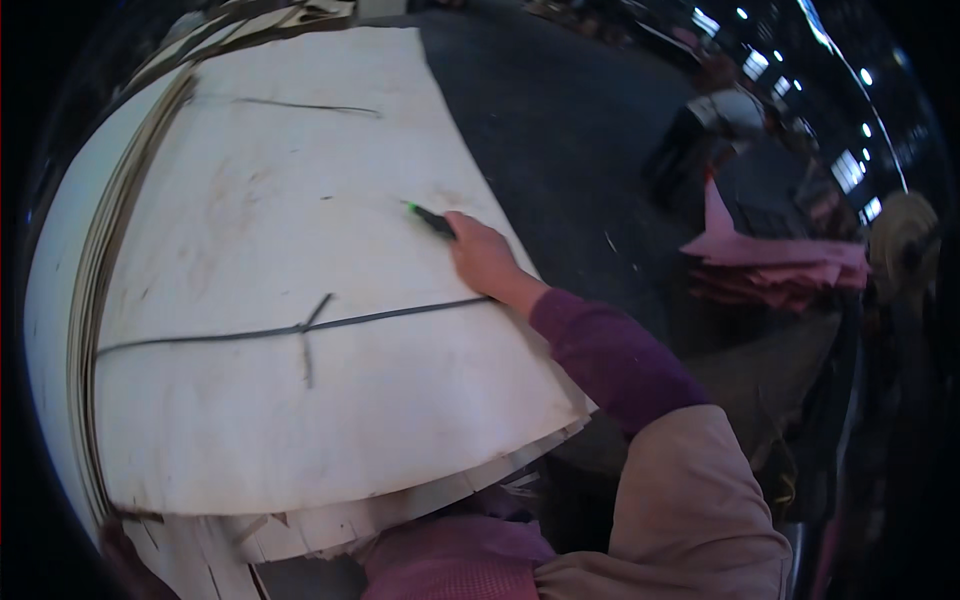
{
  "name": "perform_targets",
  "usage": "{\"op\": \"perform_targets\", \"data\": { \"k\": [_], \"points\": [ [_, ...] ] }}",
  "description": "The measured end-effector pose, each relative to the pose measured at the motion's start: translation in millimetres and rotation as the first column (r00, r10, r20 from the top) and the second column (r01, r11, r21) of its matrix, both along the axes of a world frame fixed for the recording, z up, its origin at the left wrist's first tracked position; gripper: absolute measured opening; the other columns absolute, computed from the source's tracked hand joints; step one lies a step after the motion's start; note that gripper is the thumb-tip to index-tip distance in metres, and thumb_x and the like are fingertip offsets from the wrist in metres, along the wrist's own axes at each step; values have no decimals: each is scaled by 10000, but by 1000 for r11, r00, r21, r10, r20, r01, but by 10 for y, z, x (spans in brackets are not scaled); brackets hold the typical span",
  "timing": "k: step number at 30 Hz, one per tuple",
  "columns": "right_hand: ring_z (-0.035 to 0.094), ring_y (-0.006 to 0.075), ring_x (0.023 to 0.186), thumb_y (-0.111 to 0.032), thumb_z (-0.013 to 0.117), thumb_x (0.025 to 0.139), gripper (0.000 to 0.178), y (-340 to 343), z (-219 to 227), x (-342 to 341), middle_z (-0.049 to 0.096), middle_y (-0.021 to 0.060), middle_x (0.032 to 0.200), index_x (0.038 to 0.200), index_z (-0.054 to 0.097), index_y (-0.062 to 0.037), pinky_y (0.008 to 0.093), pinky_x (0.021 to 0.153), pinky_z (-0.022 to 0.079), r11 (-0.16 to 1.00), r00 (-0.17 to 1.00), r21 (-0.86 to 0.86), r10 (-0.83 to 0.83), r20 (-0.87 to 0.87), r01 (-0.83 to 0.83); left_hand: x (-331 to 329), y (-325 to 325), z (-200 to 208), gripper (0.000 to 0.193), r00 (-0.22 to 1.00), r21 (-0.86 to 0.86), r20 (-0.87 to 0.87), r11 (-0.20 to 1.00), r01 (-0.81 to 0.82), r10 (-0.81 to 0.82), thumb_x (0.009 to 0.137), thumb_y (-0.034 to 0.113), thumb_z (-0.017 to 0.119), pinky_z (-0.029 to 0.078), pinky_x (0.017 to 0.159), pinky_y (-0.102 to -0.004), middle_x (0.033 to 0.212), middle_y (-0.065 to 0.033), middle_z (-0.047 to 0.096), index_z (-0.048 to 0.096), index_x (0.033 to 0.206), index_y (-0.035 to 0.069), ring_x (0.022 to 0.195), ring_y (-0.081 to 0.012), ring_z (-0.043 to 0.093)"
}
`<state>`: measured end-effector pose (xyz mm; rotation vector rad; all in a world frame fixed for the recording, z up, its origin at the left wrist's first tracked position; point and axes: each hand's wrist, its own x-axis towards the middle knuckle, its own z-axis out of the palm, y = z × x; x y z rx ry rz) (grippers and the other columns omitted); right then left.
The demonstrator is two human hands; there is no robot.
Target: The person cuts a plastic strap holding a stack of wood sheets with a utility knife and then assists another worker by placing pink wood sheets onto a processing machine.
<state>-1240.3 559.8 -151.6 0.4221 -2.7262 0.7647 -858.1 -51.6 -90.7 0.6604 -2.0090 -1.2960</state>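
Observation:
A large stack of thin, pale wood veneer sheets point(370, 420) lies before me, with brown smudges on the top sheet. A dark strap point(400, 312) runs across it and is knotted near the middle, its loose ends sticking out. Over the far right part of the sheet, my right hand point(485, 255) is closed around a slim black tool with a green tip point(432, 219), which points to the far left. Its exact kind is unclear. At the stack's near left corner my left hand point(122, 550) is dark and blurred, its fingers hidden.
A thin cord point(310, 106) lies on the far part of the top sheet. More veneer sheets point(230, 40) stand beyond. On the right are pink sheets point(775, 268) in a pile and a pale roll point(903, 230). Another person point(725, 110) bends over farther back.

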Motion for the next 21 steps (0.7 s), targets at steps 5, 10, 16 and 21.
{"op": "perform_targets", "data": {
  "k": [5,10,16,21],
  "points": [
    [621,258,816,-147,633,818,345,404,592,-149,661,193,911,1120,604,16,357,755,486,905,966,-343,256,-35,-252,-1697,775,-166,458,931,-376,249,860,346,-266,997,277,422,259,1114,-394,1346,-153,473,432,1344,-22,1301,-263,410],
    [666,171,794,-104,638,809,281,1635,1661,812,686,139,927,1051,614,39,283,681,530,844,994,-533,-6,-111,-55,-2143,1679,39,470,822,-443,541,770,459,-178,974,312,510,438,982,-422,1270,-263,560,564,1238,-73,1154,-338,558],
    [639,184,706,-120,581,874,344,1572,812,1609,651,114,887,1194,509,-14,289,671,516,220,910,-965,-357,-214,-140,-2086,1560,-169,529,772,-446,594,707,549,-225,985,324,505,375,1063,-403,1353,-261,490,485,1300,-101,1245,-348,480],
    [537,115,603,-114,614,821,353,756,-661,2409,551,52,734,1144,530,3,287,580,440,173,644,-763,-667,374,622,-2032,1252,-166,498,790,-427,536,712,558,-298,983,297,513,387,1051,-402,1321,-250,516,502,1283,-101,1199,-334,507]
  ]
}}
